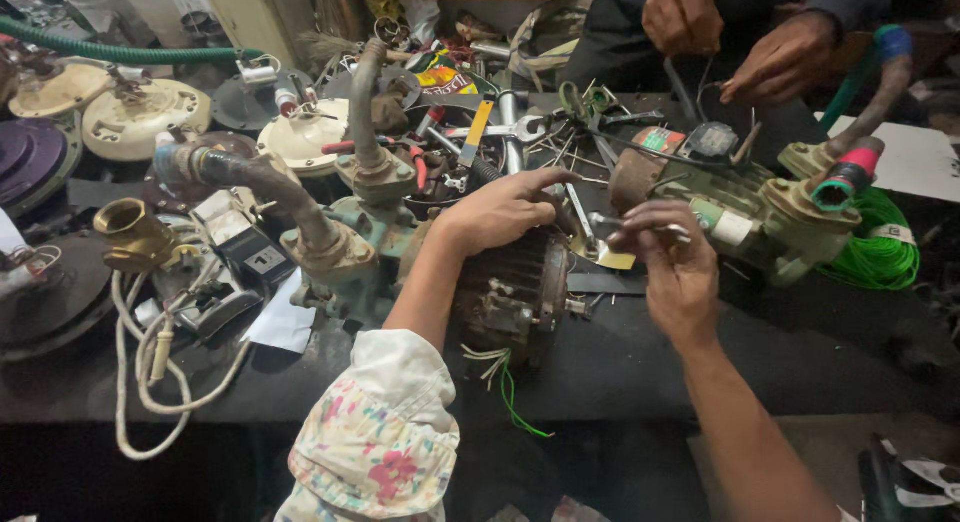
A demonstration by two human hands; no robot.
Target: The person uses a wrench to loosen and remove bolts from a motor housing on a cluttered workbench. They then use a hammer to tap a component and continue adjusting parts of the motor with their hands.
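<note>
Left hand (500, 210): rests on top of the dark motor (510, 292), fingers stretched to the right and lying loosely together, the tips close to the right hand.
Right hand (672, 262): hovers just right of the motor, fingers pinching a small metal part (603, 225); what the part is cannot be told.
Part's axis: short, roughly level, pointing left towards the left fingertips.
Which hand is nearer: the right one grips it; the left fingertips sit just beside it.
Motor: lies at mid-tabletop (760, 362), white and green wires (505, 377) trailing out of its near end.
Green pump (760, 217): just beyond the right hand, apart from it.
Co-worker's hands (740, 37): well apart at the far edge, busy with thin wires.
</note>
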